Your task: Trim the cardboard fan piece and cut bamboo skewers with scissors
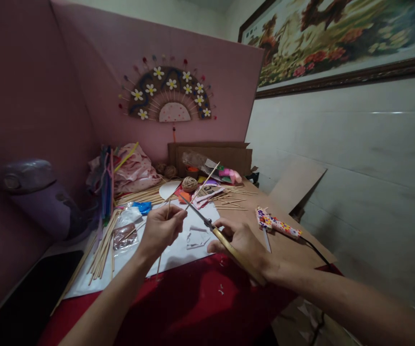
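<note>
My left hand (161,229) is closed in a pinch on thin wooden skewers (203,185) that slant up and to the right from it. My right hand (244,245) is wrapped round the yellow handles of a pair of scissors (207,222). The blades point up-left and meet the skewers just right of my left fingertips. Both hands hover over a white sheet (178,245) lying on a red table cover (193,302).
A flower-patterned glue gun (277,224) with a black cord lies to the right on brown cardboard (290,245). Loose skewers (102,247) lie at left, a twine ball (189,183) and craft scraps behind. Pink partition walls carry a fan decoration (169,96). A dark phone (30,293) lies front left.
</note>
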`<act>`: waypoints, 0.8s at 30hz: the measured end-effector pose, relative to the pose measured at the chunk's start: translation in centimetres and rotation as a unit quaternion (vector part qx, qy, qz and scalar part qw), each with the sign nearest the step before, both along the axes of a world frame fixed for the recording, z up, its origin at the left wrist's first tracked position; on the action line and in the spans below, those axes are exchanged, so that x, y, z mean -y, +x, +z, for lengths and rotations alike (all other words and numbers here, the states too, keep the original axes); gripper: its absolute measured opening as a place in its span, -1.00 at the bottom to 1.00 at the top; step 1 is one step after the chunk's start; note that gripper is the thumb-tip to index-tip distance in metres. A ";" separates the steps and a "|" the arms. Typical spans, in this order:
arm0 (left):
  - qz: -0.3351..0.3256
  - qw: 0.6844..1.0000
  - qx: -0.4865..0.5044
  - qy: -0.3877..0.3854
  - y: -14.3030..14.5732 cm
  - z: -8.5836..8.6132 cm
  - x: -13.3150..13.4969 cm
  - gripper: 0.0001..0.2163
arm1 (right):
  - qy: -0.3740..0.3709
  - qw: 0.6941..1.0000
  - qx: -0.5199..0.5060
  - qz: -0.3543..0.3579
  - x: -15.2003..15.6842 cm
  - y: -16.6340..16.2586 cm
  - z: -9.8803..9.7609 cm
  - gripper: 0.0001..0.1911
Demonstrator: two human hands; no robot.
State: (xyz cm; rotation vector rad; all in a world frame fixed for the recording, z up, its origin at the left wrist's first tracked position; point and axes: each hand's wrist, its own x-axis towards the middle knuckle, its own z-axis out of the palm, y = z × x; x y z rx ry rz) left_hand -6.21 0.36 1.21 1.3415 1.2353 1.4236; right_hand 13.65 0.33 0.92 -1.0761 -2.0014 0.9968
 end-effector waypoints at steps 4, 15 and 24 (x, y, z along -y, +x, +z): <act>0.090 0.977 -0.143 0.132 0.3 -0.4 0.1 -0.79 | 0.000 1.000 0.010 -0.016 -0.1 -0.3 -0.2 -0.63; -0.117 0.967 0.161 -0.157 -1.0 0.9 0.1 -0.75 | -0.003 1.000 0.010 0.024 -0.4 -0.5 0.0 -0.63; -0.005 0.982 0.174 -0.072 -1.8 0.7 -0.7 -0.75 | -0.015 0.994 0.103 -0.020 -3.4 0.1 -0.8 -0.58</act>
